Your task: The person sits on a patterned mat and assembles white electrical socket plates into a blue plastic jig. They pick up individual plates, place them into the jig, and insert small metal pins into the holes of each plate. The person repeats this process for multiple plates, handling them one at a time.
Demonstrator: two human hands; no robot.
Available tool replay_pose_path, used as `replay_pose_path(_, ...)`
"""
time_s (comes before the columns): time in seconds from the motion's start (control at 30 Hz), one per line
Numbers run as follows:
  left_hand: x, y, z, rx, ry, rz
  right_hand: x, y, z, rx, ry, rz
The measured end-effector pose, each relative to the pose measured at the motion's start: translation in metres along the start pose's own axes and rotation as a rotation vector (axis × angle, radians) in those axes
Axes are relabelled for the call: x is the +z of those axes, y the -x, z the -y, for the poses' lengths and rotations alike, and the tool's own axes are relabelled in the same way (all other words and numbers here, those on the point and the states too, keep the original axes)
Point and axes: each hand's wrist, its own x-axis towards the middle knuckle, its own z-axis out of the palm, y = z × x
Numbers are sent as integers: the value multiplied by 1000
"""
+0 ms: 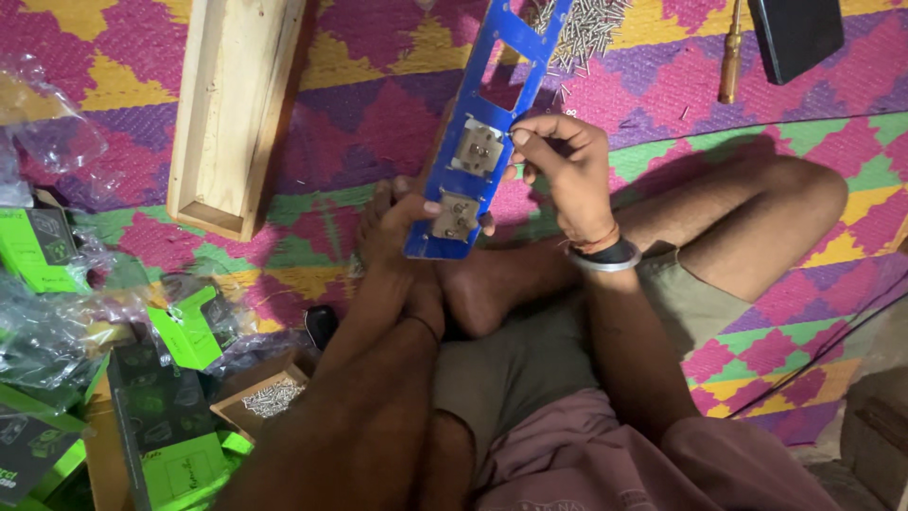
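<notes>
A long blue metal plate (501, 66) with rectangular cut-outs stands tilted over my crossed legs. Two small square switch parts (470, 180) sit in its lower openings. My left hand (402, 222) grips the plate's lower end from the left, thumb on the bottom part. My right hand (563, 166) pinches the plate's right edge beside the upper part, fingers bent. A bracelet and a band circle the right wrist.
A long wooden box (232, 104) lies at upper left on the patterned mat (378, 104). A heap of small screws (586, 24) and a wooden-handled screwdriver (729, 57) lie at the top. Green and black cartons (170, 426) and plastic wrap fill the left. A small box of screws (270, 397) sits by my knee.
</notes>
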Motion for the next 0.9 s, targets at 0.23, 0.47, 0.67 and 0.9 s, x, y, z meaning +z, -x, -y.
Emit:
replay_pose_path(0.23, 0, 5, 10, 382, -1019, -166, 19, 11, 11, -563, 788, -170)
replay_pose_path(0.47, -1, 0, -11, 219, -683, 55, 20, 11, -1, -548, 1033, -218)
replay_pose_path(0.67, 17, 9, -54, -123, 864, 998, 9, 12, -15, -242, 521, -303)
replay_pose_path(0.9, 13, 4, -57, -229, 1136, 1017, 23, 40, -19, -437, 377, 14)
